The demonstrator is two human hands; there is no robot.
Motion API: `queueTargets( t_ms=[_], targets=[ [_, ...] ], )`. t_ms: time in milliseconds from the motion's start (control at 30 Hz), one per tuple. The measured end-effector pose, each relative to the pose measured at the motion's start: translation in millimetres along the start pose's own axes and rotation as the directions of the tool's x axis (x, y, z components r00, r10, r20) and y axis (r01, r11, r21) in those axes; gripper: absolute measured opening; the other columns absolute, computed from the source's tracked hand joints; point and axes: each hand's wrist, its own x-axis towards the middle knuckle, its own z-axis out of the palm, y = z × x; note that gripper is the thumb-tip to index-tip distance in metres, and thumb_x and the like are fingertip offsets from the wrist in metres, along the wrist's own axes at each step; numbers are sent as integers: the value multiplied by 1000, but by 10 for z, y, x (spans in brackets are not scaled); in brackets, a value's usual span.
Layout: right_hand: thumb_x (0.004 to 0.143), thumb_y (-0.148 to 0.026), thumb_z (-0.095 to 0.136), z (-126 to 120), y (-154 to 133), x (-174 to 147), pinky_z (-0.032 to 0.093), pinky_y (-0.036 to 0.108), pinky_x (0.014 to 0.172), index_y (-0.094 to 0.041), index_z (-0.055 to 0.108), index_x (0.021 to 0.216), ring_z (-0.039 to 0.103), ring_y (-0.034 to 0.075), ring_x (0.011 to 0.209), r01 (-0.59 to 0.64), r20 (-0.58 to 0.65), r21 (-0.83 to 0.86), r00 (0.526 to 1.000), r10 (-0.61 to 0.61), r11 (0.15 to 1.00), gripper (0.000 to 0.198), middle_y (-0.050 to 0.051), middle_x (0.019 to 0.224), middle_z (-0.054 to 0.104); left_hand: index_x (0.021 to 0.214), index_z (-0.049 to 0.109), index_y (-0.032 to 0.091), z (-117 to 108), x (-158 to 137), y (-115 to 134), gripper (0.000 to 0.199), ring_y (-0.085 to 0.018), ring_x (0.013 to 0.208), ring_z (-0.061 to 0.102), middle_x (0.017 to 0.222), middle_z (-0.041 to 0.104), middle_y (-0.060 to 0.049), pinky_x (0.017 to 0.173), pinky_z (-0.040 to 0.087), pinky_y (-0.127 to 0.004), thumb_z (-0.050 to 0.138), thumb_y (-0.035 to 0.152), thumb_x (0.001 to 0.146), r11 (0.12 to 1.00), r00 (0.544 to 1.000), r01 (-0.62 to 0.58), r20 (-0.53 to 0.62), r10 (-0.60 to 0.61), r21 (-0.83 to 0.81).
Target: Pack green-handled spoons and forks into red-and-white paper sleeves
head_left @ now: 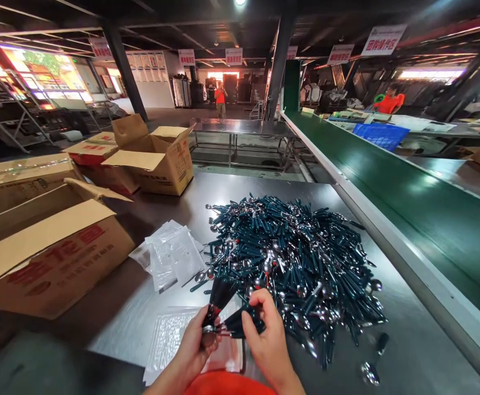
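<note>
Warehouse beams and hanging signs fill the background, and a steel table (240, 192) runs from the near edge toward the far end, with a green conveyor belt (408, 208) along its right side. On the table lies a big pile of dark-handled spoons (297, 263), their handles pointing every way.

Both hands work at the near edge, just this side of the pile. The left hand (194, 345) is closed around a small bundle of spoons (219, 299) by the bowl ends, so the handles fan upward and away toward the pile. The right hand (266, 334) pinches a second few spoons (240, 325) whose handles lie roughly level, pointing left into the left hand's bundle; the two sets touch at the bowls. The pile sits straight ahead and slightly right, so the right hand is the nearer one to it.

Under the hands lies a stack of clear plastic bags (169, 337), and more bags (169, 255) lie to the left of the pile. Open cardboard boxes (58, 252) stand on the left. One stray spoon (373, 362) lies near right. People in orange stand far off.
</note>
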Motion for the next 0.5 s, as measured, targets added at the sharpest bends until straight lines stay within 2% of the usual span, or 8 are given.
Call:
queueTargets(
  t_ms=[67, 133, 233, 300, 400, 500],
  targets=[
    [92, -18, 45, -18, 21, -17, 51, 22, 70, -26, 48, 105, 58, 13, 79, -30, 33, -20, 999, 30, 999, 16, -1, 90, 56, 77, 59, 13, -9, -2, -18, 16, -10, 35, 53, 55, 64, -2, 33, 35, -17, 58, 23, 89, 1000, 1000, 4, -13, -4, 2],
    [93, -17, 41, -49, 40, -27, 52, 24, 78, -27, 47, 117, 60, 13, 89, -41, 56, -52, 997, 44, 998, 26, 1, 102, 59, 76, 59, 14, -32, 19, -38, 15, -10, 34, 52, 56, 64, -2, 31, 32, -17, 59, 24, 87, 999, 1000, -21, 7, 21, 35],
    [96, -17, 38, -103, 36, -8, 51, 28, 91, -28, 41, 133, 60, 15, 104, 19, 63, -98, 998, -13, 995, 39, 6, 127, 55, 69, 56, 15, -78, 70, -64, 22, -10, 34, 51, 53, 60, 0, 29, 28, -17, 68, 31, 77, 990, 990, -89, 119, 76, 114],
    [98, -19, 39, -129, 14, 20, 50, 27, 95, -29, 40, 137, 59, 15, 113, 81, 105, -118, 992, -69, 990, 41, 6, 133, 54, 66, 56, 15, -97, 88, -72, 32, -10, 34, 51, 52, 58, 1, 30, 28, -16, 76, 39, 67, 983, 980, -114, 178, 88, 143],
    [98, -22, 45, -131, -14, 40, 51, 24, 92, -30, 50, 128, 61, 15, 113, 142, 131, -124, 983, -125, 982, 31, 3, 120, 64, 67, 58, 14, -91, 64, -71, 40, -10, 37, 52, 53, 61, 0, 31, 30, -16, 81, 46, 60, 976, 972, -139, 211, 103, 166],
    [96, -25, 50, -89, -5, 4, 54, 22, 79, -26, 55, 106, 67, 15, 91, 145, 9, -106, 989, -145, 984, 10, 1, 97, 67, 68, 59, 14, -53, -2, -66, 37, -10, 37, 52, 52, 61, -1, 32, 31, -15, 80, 44, 66, 983, 984, -93, 165, 67, 158]
  ],
)
